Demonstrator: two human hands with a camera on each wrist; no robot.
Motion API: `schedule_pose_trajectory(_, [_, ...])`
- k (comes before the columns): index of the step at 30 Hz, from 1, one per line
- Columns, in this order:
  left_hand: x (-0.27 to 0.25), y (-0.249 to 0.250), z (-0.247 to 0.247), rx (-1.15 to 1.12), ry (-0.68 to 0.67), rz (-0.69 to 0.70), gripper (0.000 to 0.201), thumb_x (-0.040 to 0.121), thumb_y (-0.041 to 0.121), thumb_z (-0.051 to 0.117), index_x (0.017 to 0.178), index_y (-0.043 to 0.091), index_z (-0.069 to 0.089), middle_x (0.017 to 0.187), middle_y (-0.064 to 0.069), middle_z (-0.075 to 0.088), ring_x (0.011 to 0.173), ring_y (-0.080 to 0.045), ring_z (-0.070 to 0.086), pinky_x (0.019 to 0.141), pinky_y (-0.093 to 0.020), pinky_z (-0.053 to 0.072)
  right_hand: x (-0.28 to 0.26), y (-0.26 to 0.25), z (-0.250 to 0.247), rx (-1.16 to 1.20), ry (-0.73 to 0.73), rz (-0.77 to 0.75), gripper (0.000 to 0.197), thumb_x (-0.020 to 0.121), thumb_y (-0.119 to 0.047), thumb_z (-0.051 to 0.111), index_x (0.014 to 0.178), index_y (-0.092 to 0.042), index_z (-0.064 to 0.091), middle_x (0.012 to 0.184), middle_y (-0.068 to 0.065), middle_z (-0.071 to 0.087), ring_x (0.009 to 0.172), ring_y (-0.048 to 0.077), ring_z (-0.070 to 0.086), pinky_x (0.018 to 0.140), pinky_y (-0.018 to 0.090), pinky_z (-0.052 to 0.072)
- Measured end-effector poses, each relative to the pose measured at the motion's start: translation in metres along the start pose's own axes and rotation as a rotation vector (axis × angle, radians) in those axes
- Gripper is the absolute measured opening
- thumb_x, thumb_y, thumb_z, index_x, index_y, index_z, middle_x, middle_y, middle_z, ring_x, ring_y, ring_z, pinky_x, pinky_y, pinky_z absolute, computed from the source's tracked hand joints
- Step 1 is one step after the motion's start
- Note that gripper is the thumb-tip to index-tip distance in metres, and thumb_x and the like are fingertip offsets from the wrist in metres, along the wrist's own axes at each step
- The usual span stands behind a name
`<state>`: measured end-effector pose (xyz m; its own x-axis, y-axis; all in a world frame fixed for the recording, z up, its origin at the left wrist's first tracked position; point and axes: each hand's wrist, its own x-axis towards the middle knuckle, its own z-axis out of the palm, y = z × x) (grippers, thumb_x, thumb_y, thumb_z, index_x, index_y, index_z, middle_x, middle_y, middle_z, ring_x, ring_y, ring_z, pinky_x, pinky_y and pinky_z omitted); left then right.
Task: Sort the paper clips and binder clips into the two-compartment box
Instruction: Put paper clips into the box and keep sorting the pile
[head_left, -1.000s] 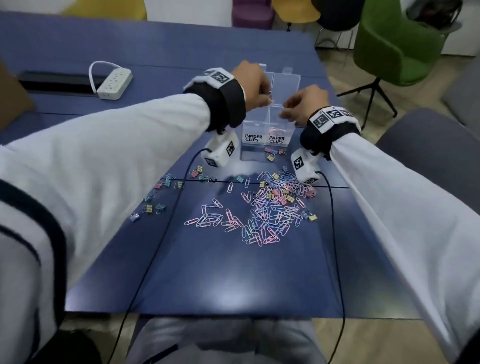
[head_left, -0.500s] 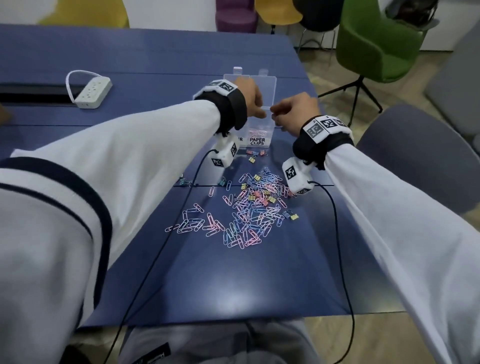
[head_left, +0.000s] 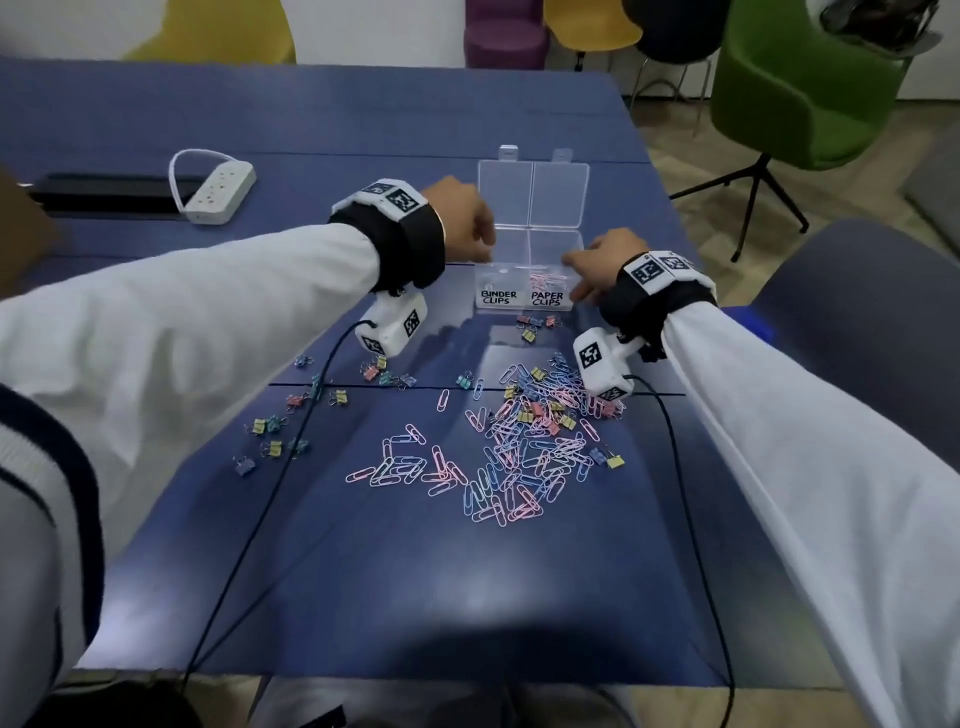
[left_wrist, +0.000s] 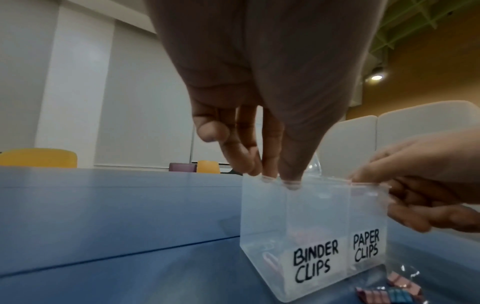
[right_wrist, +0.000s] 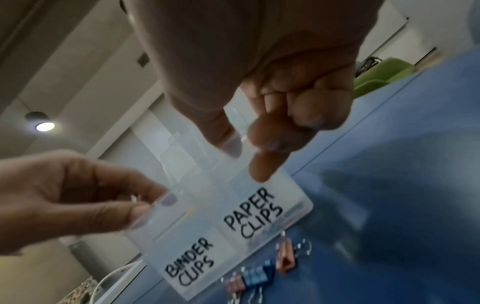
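I see both arms reach forward over the blue surface (head_left: 467, 597) to the clear box (head_left: 527, 299) in the upper middle of the head view. My left hand (head_left: 460, 221) sits at the box's left top edge. In the left wrist view its fingers (left_wrist: 270, 164) point down, bunched close, with the tips touching the rim above the side marked BINDER CLIPS. I cannot tell if they hold a clip. My right hand (head_left: 605, 262) is at the box's right edge. In the right wrist view its thumb and fingertips (right_wrist: 267, 139) pinch the clear wall by the side marked PAPER CLIPS, and the other fingers are curled in.

The box stands with its lid (head_left: 532, 195) open and lying flat behind it. The head view shows pink paper clips inside the PAPER CLIPS side.

Only the head view shows the big pile of paper clips (head_left: 498, 467) in the middle of the frame and the binder clips (head_left: 270, 436) spread to the left of it. The wrist views show only a few binder clips just in front of the box, and the labels up close.
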<state>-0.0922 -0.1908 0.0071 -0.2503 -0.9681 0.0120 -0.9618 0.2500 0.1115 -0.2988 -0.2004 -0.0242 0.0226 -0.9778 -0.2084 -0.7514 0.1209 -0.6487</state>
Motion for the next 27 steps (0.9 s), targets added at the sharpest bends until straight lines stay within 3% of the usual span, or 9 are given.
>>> schedule_pose_trajectory(3, [0.004,0.003,-0.003,0.092,-0.038,0.062,0.028,0.083,0.029,0.066,0.109,0.021,0.070,0.106,-0.002,0.068,0.100,-0.025,0.061,0.077,-0.025,0.039,0.000,0.001,0.009,0.047,0.063,-0.029,0.016,0.081,-0.022,0.053,0.084,-0.007,0.059,0.063,0.013,0.071,0.045,0.021,0.065,0.059,0.031,0.058])
schedule_pose_trajectory(5, [0.007,0.013,-0.004,0.218,-0.117,0.134,0.027,0.085,0.026,0.065,0.112,0.022,0.069,0.108,-0.001,0.068,0.105,-0.026,0.060,0.079,-0.028,0.041,-0.003,0.001,0.015,0.018,0.155,-0.073,0.016,0.078,-0.019,0.052,0.079,-0.005,0.061,0.072,0.018,0.070,0.054,0.027,0.067,0.062,0.038,0.061])
schedule_pose_trajectory(8, [0.017,0.035,0.000,0.400,-0.230,0.199,0.023,0.086,0.015,0.062,0.106,0.020,0.071,0.106,-0.006,0.069,0.099,-0.032,0.063,0.080,-0.034,0.048,-0.007,0.005,0.023,-0.079,0.211,-0.148,0.025,0.079,-0.021,0.053,0.091,-0.005,0.068,0.084,0.019,0.067,0.077,0.035,0.063,0.076,0.040,0.058])
schedule_pose_trajectory(10, [0.024,0.046,0.005,0.492,-0.300,0.186,0.018,0.086,0.009,0.059,0.099,0.012,0.071,0.094,-0.009,0.066,0.086,-0.034,0.062,0.072,-0.031,0.044,-0.009,0.008,0.024,-0.088,0.215,-0.168,0.027,0.079,-0.020,0.053,0.094,-0.005,0.069,0.090,0.021,0.068,0.084,0.037,0.063,0.076,0.039,0.056])
schedule_pose_trajectory(12, [0.030,0.049,0.011,0.592,-0.408,0.153,0.017,0.082,0.006,0.061,0.076,0.021,0.055,0.080,-0.006,0.056,0.074,-0.031,0.052,0.065,-0.027,0.039,-0.010,0.009,0.023,-0.109,0.233,-0.166,0.027,0.080,-0.019,0.054,0.096,-0.003,0.069,0.095,0.022,0.068,0.091,0.038,0.062,0.075,0.036,0.053])
schedule_pose_trajectory(14, [0.033,0.050,0.015,0.665,-0.531,0.137,0.017,0.079,0.008,0.065,0.075,0.022,0.055,0.076,-0.001,0.049,0.074,-0.025,0.044,0.061,-0.023,0.037,-0.011,0.010,0.022,-0.138,0.238,-0.179,0.027,0.083,-0.018,0.053,0.102,-0.004,0.066,0.103,0.021,0.066,0.096,0.039,0.059,0.072,0.033,0.045])
schedule_pose_trajectory(18, [0.049,0.042,0.024,0.770,-0.620,0.249,0.044,0.073,0.010,0.072,0.064,0.028,0.033,0.065,0.007,0.028,0.071,-0.020,0.036,0.052,-0.019,0.026,-0.013,0.012,0.023,-0.144,0.241,-0.172,0.026,0.083,-0.020,0.054,0.102,-0.005,0.063,0.106,0.020,0.065,0.094,0.038,0.060,0.068,0.031,0.042])
schedule_pose_trajectory(22, [0.038,0.053,0.020,0.955,-0.667,0.271,0.025,0.078,0.013,0.069,0.088,0.029,0.053,0.082,-0.002,0.053,0.076,-0.021,0.046,0.063,-0.023,0.038,-0.013,0.012,0.023,-0.139,0.246,-0.151,0.027,0.083,-0.020,0.055,0.104,-0.004,0.063,0.107,0.019,0.065,0.095,0.038,0.061,0.070,0.033,0.046])
schedule_pose_trajectory(27, [0.025,0.061,0.022,0.993,-0.681,0.247,0.034,0.080,0.012,0.071,0.113,0.013,0.065,0.113,-0.007,0.068,0.088,-0.024,0.061,0.066,-0.022,0.043,-0.012,0.013,0.023,-0.131,0.253,-0.133,0.027,0.083,-0.019,0.055,0.105,-0.004,0.061,0.108,0.019,0.063,0.094,0.038,0.061,0.074,0.037,0.051])
